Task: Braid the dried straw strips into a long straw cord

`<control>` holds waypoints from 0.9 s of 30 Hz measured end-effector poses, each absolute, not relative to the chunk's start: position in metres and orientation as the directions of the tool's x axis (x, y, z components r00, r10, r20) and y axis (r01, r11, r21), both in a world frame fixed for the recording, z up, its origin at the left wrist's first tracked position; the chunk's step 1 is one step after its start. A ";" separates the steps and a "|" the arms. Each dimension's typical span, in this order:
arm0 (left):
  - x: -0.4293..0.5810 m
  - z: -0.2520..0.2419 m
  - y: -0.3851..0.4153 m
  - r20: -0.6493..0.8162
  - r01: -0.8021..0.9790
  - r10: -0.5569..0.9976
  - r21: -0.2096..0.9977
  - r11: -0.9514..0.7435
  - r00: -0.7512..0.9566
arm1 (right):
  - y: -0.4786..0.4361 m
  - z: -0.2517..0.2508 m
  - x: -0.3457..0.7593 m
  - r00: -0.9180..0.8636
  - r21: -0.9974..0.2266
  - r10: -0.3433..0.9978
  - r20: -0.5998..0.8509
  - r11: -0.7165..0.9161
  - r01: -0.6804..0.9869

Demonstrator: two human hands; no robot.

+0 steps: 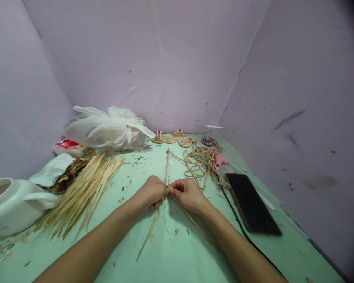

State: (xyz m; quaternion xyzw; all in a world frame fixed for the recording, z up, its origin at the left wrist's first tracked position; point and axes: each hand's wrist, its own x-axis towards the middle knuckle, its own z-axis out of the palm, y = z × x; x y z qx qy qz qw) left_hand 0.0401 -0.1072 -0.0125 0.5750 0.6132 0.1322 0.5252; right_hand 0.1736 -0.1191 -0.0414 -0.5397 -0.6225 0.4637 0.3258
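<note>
My left hand [155,192] and my right hand [187,193] meet at the middle of the green table, fingers closed on the near end of a braided straw cord [168,167]. The cord runs straight away from me to a bend, then back right into a loose tangled coil [196,159]. One loose straw strand [149,237] hangs below my left hand. Another strand [194,223] trails from under my right hand along the right forearm. The fingertips partly hide the spot where strands and braid join.
Flat straw strips [85,186] lie left, beside a white ceramic pot [14,206]. A tied plastic bag [109,127] stands behind them. Small woven slippers [165,139] sit by the wall. At right are a pink glue gun [220,160], its black cable [238,222] and a phone [252,204].
</note>
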 end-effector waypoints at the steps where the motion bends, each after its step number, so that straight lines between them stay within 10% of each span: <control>1: 0.042 -0.014 -0.108 -0.419 0.625 0.889 0.748 0.223 0.185 | -0.121 -0.040 0.174 -0.191 -0.859 0.981 -0.030 0.073 0.507; 5: 0.046 -0.027 -0.111 -0.108 0.759 0.984 0.650 -0.037 0.140 | -0.132 -0.030 0.171 -0.202 -0.477 0.972 0.119 0.234 0.847; 11: 0.048 -0.038 -0.112 -0.173 0.644 0.975 0.764 0.041 0.143 | -0.151 -0.007 0.156 -0.125 -0.213 0.992 0.009 0.124 0.969; 22: 0.042 -0.018 -0.109 -0.394 0.302 0.873 0.902 0.309 0.286 | -0.174 -0.006 0.139 -0.154 -0.293 0.985 -0.074 0.126 0.948; 27: 0.035 -0.016 -0.103 -0.409 0.344 0.853 0.891 0.297 0.323 | -0.151 -0.009 0.162 0.017 -0.670 1.000 0.018 -0.001 0.743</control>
